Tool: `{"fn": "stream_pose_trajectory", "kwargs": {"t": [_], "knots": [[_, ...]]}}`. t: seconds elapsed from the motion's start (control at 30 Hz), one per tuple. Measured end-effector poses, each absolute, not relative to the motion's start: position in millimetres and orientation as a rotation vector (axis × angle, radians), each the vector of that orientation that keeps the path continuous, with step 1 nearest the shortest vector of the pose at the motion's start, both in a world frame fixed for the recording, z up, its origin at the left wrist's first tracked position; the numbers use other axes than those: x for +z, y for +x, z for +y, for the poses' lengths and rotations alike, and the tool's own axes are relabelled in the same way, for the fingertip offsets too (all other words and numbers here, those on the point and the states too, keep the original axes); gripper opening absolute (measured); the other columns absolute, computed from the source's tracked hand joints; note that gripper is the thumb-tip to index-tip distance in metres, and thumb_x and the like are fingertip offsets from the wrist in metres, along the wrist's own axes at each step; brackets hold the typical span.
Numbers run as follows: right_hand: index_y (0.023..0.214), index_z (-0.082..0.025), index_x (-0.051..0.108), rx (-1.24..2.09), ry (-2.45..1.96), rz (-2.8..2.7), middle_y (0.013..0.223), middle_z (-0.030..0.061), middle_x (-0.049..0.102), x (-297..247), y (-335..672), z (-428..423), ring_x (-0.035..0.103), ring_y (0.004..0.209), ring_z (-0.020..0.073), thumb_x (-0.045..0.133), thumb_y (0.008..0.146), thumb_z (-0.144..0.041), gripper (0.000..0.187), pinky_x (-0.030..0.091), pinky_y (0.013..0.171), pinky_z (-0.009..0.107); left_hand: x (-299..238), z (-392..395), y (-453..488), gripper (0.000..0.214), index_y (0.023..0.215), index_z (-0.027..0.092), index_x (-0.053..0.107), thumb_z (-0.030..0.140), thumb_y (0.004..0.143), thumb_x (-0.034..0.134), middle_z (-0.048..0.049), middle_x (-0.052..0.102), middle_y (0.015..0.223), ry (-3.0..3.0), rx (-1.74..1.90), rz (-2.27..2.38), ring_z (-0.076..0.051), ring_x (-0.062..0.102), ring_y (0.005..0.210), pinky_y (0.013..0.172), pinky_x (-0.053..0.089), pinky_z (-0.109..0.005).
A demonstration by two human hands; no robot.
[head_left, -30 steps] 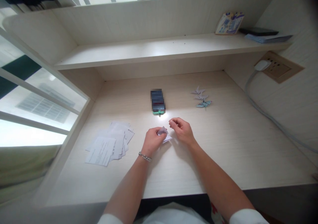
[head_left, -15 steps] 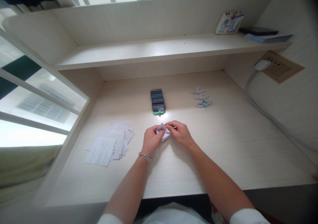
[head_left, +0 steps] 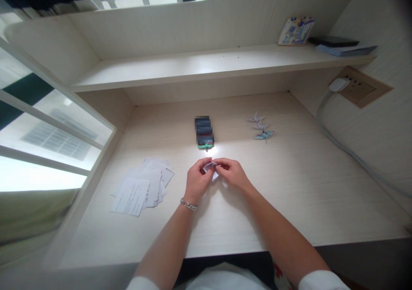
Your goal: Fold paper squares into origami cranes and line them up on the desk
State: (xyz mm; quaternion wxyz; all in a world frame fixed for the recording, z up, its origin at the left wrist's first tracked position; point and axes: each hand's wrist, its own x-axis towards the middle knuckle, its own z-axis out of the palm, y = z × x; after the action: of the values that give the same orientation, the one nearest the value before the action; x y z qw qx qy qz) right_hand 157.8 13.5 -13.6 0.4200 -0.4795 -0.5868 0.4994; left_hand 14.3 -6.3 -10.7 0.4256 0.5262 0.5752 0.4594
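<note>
Between my two hands is a small folded piece of white paper, held just above the desk. My left hand pinches its left side, thumb on top and fingers curled behind. From the other side my right hand grips it with thumb and fingertips. Fingers cover much of the paper, so its exact folds cannot be made out. Farther right on the desk lie folded paper cranes, two whitish and one light blue.
A loose pile of printed paper sheets lies to the left. Beyond my hands is a phone, its screen blurred, with a green piece at its near end. A grey cable runs from the wall socket. The shelf holds a small box.
Both hands have closed in around the paper. Its raised pointed flap is now lower, and the left fingers reach farther over its top. Desk items stay where they were.
</note>
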Motion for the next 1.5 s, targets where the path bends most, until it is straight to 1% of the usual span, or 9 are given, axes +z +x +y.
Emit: {"fn": "stream_pose_trajectory", "kwargs": {"t": [0.1, 0.2, 0.33, 0.6, 0.73, 0.97, 1.07, 1.27, 1.5], "knots": [[0.095, -0.019, 0.072, 1.304, -1.186, -1.433, 0.098, 0.0068, 0.071, -14, 158, 14, 0.065, 0.09, 0.021, 0.056, 0.073, -0.017, 0.027, 0.049, 0.081, 0.033, -13, -6, 15, 0.038, 0.109, 0.018, 0.061, 0.023, 0.072, 0.066, -0.0096, 0.066, 0.109, 1.26, 1.198, 1.315, -0.02, 0.062, 0.098, 0.082, 0.05, -0.031], [0.094, -0.019, 0.073, 1.341, -1.157, -1.409, 0.097, 0.0071, 0.072, -15, 159, 15, 0.065, 0.089, 0.0214, 0.057, 0.072, -0.017, 0.027, 0.049, 0.079, 0.032, -14, -5, 15, 0.04, 0.111, 0.018, 0.059, 0.016, 0.071, 0.065, -0.0109, 0.063, 0.115, 1.246, 1.228, 1.234, -0.022, 0.059, 0.107, 0.088, 0.048, -0.034], [0.094, -0.02, 0.073, 1.323, -1.142, -1.453, 0.095, 0.0061, 0.071, -17, 162, 15, 0.065, 0.084, 0.02, 0.058, 0.072, -0.017, 0.027, 0.049, 0.076, 0.031, -12, -6, 13, 0.043, 0.11, 0.019, 0.06, 0.006, 0.069, 0.059, -0.0096, 0.061, 0.117, 1.303, 1.235, 1.216, -0.022, 0.057, 0.11, 0.094, 0.046, -0.036], [0.093, -0.025, 0.073, 1.307, -1.029, -1.568, 0.1, 0.0054, 0.069, -16, 168, 17, 0.062, 0.095, 0.0204, 0.057, 0.072, -0.015, 0.028, 0.048, 0.082, 0.033, -11, -8, 12, 0.052, 0.111, 0.02, 0.061, -0.002, 0.065, 0.052, -0.0078, 0.061, 0.118, 1.364, 1.206, 1.194, -0.022, 0.056, 0.111, 0.097, 0.045, -0.037], [0.09, -0.023, 0.073, 1.317, -1.082, -1.539, 0.096, 0.0057, 0.07, -17, 166, 17, 0.064, 0.09, 0.0206, 0.059, 0.072, -0.017, 0.024, 0.048, 0.08, 0.033, -9, -8, 11, 0.049, 0.112, 0.02, 0.061, 0.003, 0.067, 0.059, -0.0085, 0.06, 0.119, 1.359, 1.182, 1.178, -0.022, 0.058, 0.107, 0.092, 0.048, -0.035], [0.086, -0.017, 0.071, 1.356, -1.123, -1.326, 0.085, 0.0071, 0.071, -20, 162, 19, 0.065, 0.079, 0.0205, 0.063, 0.073, -0.029, 0.019, 0.049, 0.074, 0.033, -5, -7, 10, 0.046, 0.111, 0.017, 0.06, 0.016, 0.066, 0.07, -0.0109, 0.06, 0.117, 1.209, 1.159, 1.112, -0.018, 0.062, 0.09, 0.076, 0.052, -0.03], [0.089, -0.019, 0.072, 1.342, -1.084, -1.357, 0.091, 0.0069, 0.071, -18, 163, 19, 0.064, 0.084, 0.0204, 0.062, 0.074, -0.025, 0.02, 0.048, 0.077, 0.033, -7, -6, 10, 0.042, 0.108, 0.016, 0.061, 0.017, 0.067, 0.069, -0.0111, 0.062, 0.112, 1.204, 1.177, 1.15, -0.018, 0.062, 0.091, 0.076, 0.052, -0.03], [0.091, -0.024, 0.074, 1.302, -1.035, -1.465, 0.093, 0.0046, 0.068, -14, 165, 16, 0.062, 0.087, 0.0184, 0.061, 0.073, -0.021, 0.022, 0.047, 0.076, 0.029, -9, -5, 11, 0.04, 0.105, 0.015, 0.061, 0.016, 0.066, 0.07, -0.0112, 0.064, 0.109, 1.2, 1.251, 1.134, -0.021, 0.062, 0.099, 0.087, 0.05, -0.034], [0.094, -0.024, 0.073, 1.246, -1.083, -1.583, 0.094, 0.0049, 0.067, -11, 168, 16, 0.062, 0.086, 0.0175, 0.057, 0.075, -0.018, 0.025, 0.048, 0.073, 0.029, -10, -6, 11, 0.037, 0.102, 0.015, 0.061, 0.017, 0.067, 0.069, -0.0119, 0.064, 0.11, 1.194, 1.233, 1.167, -0.021, 0.064, 0.095, 0.084, 0.051, -0.034]]}}
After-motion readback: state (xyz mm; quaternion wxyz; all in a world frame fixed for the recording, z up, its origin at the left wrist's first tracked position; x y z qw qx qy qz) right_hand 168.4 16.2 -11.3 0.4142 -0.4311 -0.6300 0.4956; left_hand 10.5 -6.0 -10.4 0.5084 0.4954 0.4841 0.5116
